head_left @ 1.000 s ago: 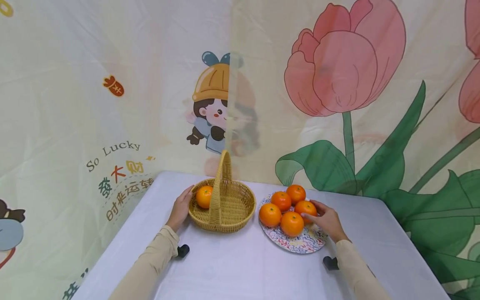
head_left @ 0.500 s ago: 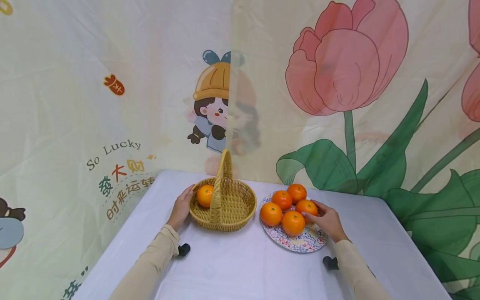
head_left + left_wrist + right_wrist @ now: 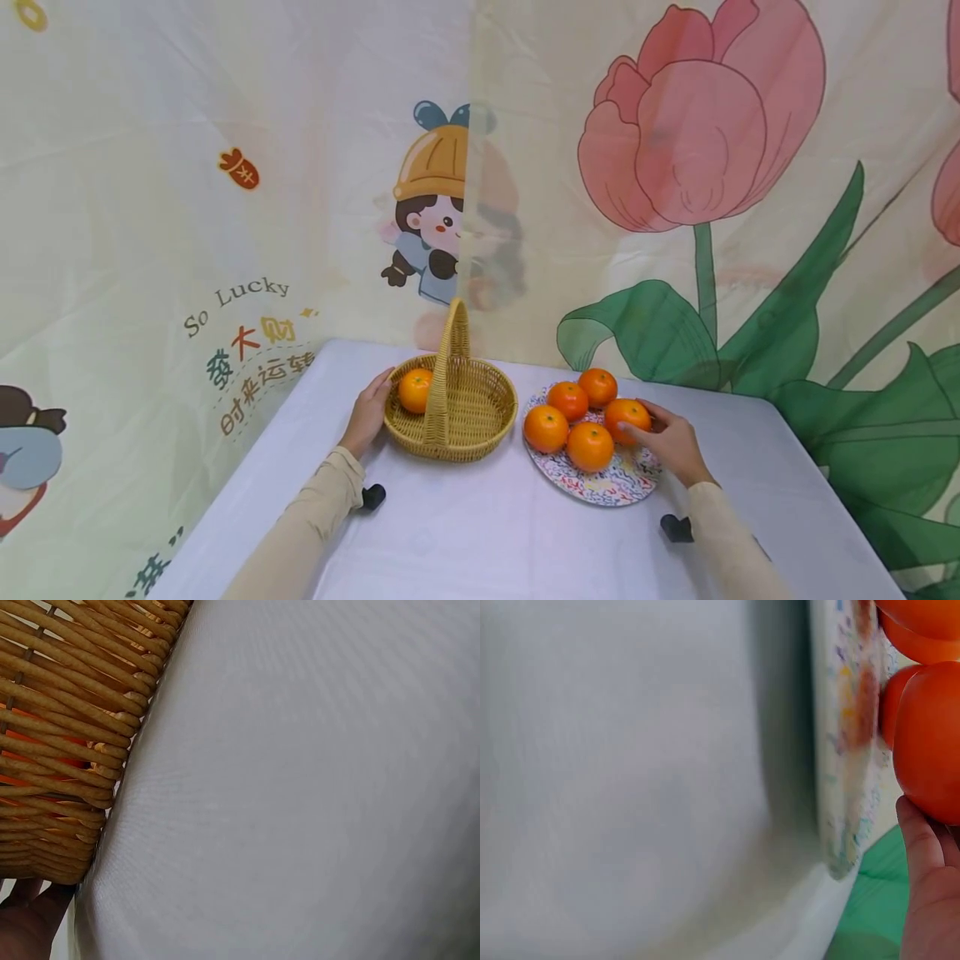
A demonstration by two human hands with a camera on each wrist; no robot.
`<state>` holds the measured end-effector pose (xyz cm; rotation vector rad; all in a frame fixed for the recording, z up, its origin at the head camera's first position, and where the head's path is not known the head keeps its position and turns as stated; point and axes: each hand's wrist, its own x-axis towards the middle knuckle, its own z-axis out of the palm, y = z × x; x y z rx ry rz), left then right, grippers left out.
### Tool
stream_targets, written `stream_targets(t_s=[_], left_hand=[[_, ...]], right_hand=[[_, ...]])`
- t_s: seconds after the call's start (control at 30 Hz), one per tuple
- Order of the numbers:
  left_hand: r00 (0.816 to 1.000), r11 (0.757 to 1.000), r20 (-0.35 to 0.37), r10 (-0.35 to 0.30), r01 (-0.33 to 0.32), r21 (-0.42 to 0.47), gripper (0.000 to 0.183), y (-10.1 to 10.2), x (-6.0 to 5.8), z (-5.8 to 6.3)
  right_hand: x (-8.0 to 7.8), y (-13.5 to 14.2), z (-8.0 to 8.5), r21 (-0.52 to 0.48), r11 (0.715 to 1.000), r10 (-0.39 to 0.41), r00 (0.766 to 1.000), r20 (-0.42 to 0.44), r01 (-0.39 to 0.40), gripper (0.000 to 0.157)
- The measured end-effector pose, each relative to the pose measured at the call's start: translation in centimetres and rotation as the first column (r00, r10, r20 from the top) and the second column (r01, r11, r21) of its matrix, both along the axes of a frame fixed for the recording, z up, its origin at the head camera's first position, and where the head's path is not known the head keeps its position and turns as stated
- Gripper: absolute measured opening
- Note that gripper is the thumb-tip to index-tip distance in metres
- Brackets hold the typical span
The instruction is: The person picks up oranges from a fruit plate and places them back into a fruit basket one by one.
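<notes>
Pinching one orange [image 3: 627, 417] between thumb and fingers, our right hand [image 3: 675, 443] is grasping it at the right side of a patterned plate [image 3: 600, 490]; whether that orange is touching the plate, we are finding impossible to tell. The plate is lying near the far edge of the white table [image 3: 465, 533], toward the far right corner, and is carrying four other oranges [image 3: 590, 447], clustered just beside the held one. Our left hand [image 3: 365, 417] is resting against the outer left wall of a woven basket [image 3: 480, 412], its fingers lying extended rather than clenched. The basket is standing upright near the table's far edge, toward the far left corner and just beside the plate, with its handle [image 3: 437, 415] arching over it. Inside, left of the handle, we are seeing a single orange [image 3: 414, 391]. Beyond the far edge, a printed backdrop [image 3: 135, 100] is hanging, showing a pink tulip [image 3: 701, 142] with green leaves [image 3: 795, 292].
</notes>
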<state>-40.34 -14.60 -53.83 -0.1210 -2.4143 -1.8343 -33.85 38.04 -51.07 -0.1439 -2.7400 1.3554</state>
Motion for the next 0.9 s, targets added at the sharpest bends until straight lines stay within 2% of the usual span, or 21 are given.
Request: stream_targets(t_s=[0.47,0.73,0.9], left_hand=[[0.999,1.0,-0.032,0.008,-0.008,-0.004,0.049,-1.2,0.1,-0.1],[1.0,1.0,-0.021,0.019,-0.019,0.006,0.047,-0.8,0.2,-0.3],[0.999,1.0,-0.044,0.022,-0.022,0.004,0.047,-0.1,0.0,-0.3]], right_hand=[[0.5,-0.6,4.7,0.067,0.997,0.043,0.994,-0.1,-0.036,0.091],[0.0,-2.9,5.8,0.048,0.996,0.081,0.987,-0.139,-0.075,0.091],[-0.4,-5.3,6.5,0.009,0.994,0.105,0.985,-0.134,-0.105,0.09]])
